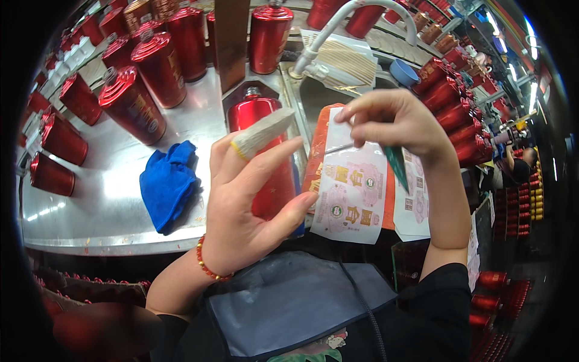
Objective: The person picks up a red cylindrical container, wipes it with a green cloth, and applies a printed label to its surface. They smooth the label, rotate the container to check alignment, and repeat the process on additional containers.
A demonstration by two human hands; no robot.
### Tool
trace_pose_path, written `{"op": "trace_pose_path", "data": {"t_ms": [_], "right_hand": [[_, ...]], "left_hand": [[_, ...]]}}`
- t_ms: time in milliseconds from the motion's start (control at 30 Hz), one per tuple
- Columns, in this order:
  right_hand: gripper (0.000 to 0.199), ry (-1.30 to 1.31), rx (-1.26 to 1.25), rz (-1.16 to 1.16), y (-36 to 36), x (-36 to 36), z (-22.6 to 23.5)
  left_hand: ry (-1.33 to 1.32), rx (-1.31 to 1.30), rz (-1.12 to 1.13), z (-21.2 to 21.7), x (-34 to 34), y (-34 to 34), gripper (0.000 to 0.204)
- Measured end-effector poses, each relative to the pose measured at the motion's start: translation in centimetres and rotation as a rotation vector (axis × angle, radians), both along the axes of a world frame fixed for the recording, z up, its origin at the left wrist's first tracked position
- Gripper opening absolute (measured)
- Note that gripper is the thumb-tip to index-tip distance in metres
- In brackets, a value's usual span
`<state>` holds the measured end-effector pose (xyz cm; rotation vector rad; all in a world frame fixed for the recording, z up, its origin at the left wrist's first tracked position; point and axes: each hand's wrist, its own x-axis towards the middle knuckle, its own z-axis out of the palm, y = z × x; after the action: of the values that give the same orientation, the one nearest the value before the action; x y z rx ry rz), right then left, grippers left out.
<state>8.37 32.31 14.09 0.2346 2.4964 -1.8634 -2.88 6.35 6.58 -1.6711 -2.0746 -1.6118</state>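
Note:
My left hand [241,202] is held up with its fingers spread, in front of a red bottle [244,113] standing on the bench. A whitish cloth finger cot [263,134] with a yellow rim covers one of its fingers. My right hand [401,123] is curled around a green pointed tool [395,168], whose tip points down below the palm. Its thumb and forefinger are bent over the top of a white sheet of pink and gold printed labels [350,208]. Whether they pinch anything there, I cannot tell. Under the sheet lies an orange-red printed piece [317,148].
A crumpled blue cloth [169,187] lies on the metal bench [114,223]. Several red bottles [132,105] stand at the left and back. A brown post [232,42] rises behind. A white pipe [329,30] arches near a blue bowl [404,72]. More bottles [455,117] line the right.

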Motion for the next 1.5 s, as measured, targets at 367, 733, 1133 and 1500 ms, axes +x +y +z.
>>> {"op": "trace_pose_path", "data": {"t_ms": [367, 733, 1133, 1500], "right_hand": [[0.045, -0.013, 0.040, 0.209, -5.3, -0.1, -1.7], [0.059, -0.017, 0.078, 0.313, -7.1, 0.4, -0.9], [0.027, -0.029, 0.242, 0.163, -8.9, 2.1, -4.4], [0.016, -0.164, 0.021, -0.083, -8.9, 2.8, -9.1]], "left_hand": [[-0.030, -0.061, 0.023, -1.3, 0.9, -0.3, 0.046], [-0.256, -0.093, -0.232, -1.6, 0.2, -1.3, 0.031], [-0.293, -0.106, 0.082, -5.1, 2.1, -5.0, 0.010], [-0.324, -0.134, 0.222, -7.6, 2.9, -4.8, 0.012]]}}
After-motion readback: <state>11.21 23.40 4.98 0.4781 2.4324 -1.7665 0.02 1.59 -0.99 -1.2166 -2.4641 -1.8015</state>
